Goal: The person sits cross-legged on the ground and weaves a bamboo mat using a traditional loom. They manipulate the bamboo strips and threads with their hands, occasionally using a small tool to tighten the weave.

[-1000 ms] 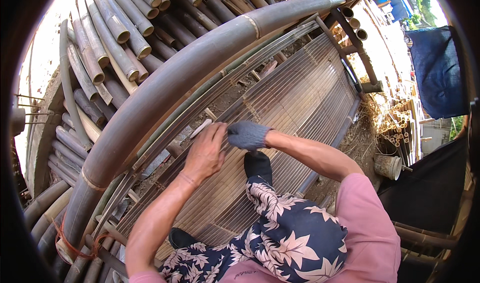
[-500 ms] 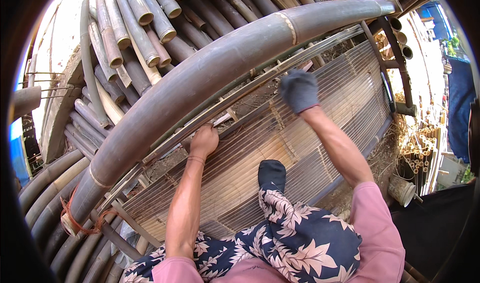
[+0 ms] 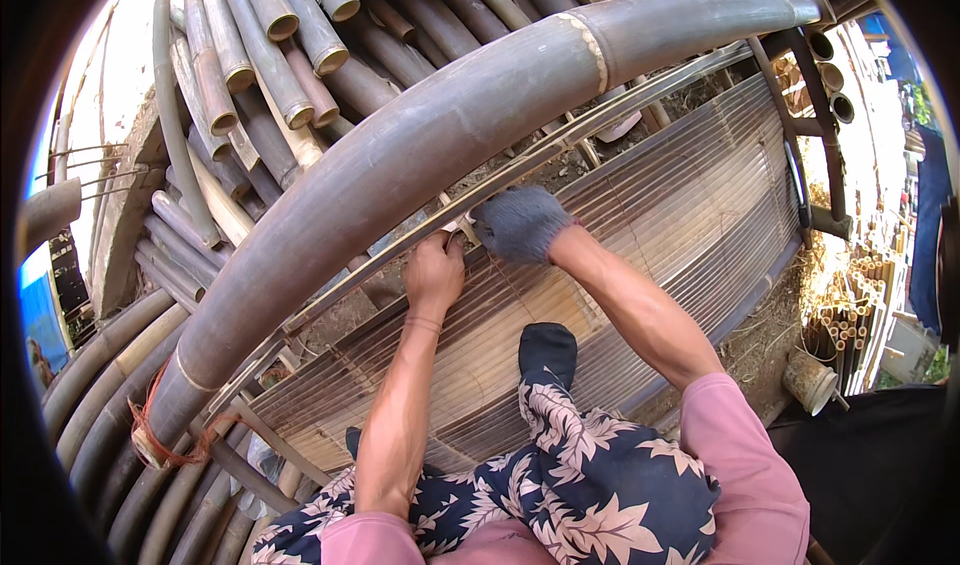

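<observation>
Head view — slat mat (image 3: 660, 215) under bamboo pole (image 3: 420, 155), stacked culms (image 3: 250, 75) behind.

Sunlit outdoor yard with stacked bamboo poles (image 3: 250, 55) and straw-strewn ground (image 3: 770, 335).

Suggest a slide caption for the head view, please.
Bare left hand and gloved right hand meet at thin slats above a woven mat.

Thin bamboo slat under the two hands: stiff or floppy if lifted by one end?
Likely springy, not rigid: the bamboo slat is long and very thin, and already bows along the big bamboo pole. Probably light for its length. The left hand and gloved right hand meet at its middle, suggesting an end lift would droop.
</observation>
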`<state>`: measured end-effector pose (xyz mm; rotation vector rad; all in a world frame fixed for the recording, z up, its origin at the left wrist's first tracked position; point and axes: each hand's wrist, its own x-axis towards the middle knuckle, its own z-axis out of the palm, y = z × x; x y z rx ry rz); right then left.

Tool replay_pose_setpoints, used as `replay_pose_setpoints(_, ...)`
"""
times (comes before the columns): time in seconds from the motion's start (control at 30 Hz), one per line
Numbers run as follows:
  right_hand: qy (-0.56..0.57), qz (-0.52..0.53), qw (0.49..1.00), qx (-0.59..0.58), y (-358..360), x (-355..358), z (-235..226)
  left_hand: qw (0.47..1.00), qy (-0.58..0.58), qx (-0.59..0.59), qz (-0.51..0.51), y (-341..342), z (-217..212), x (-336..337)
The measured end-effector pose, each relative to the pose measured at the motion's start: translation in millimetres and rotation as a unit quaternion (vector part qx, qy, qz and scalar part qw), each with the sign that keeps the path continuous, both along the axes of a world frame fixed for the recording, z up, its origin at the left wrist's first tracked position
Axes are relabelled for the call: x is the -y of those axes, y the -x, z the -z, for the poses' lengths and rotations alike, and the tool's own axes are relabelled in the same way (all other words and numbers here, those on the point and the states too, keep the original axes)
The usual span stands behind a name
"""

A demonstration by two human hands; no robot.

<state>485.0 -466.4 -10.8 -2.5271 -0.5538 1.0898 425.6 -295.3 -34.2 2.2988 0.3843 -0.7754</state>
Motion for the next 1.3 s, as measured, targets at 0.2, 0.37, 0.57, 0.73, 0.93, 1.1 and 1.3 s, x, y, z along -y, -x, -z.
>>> replay_pose_setpoints(0.2,-0.309,0.105,0.937,0.127,60,28,-40,0.951,0.301,0.064,-0.044,13,-53,-15)
replay_pose_setpoints(0.37,-0.389,0.519,0.736,-0.193,158,150,-127,0.949,0.293,-0.053,-0.102,8,-46,-20)
replay_pose_setpoints(0.57,-0.294,0.765,0.555,0.140,282,329,-199,0.998,0.025,0.036,0.034,17,-12,4)
replay_pose_setpoints(0.73,0.022,0.558,0.808,0.191,271,364,-226,0.996,0.026,-0.006,0.083,22,0,2)
replay_pose_setpoints(0.93,-0.526,0.591,0.594,0.144,238,333,-318,0.996,0.041,0.048,0.070,28,6,3)
replay_pose_setpoints(1.1,0.132,0.462,0.834,0.272,240,375,-343,0.997,0.018,0.065,0.047,29,13,7)
replay_pose_setpoints(1.3,0.278,0.435,0.808,0.283,261,464,-241,0.993,0.073,0.081,-0.052,29,15,7)
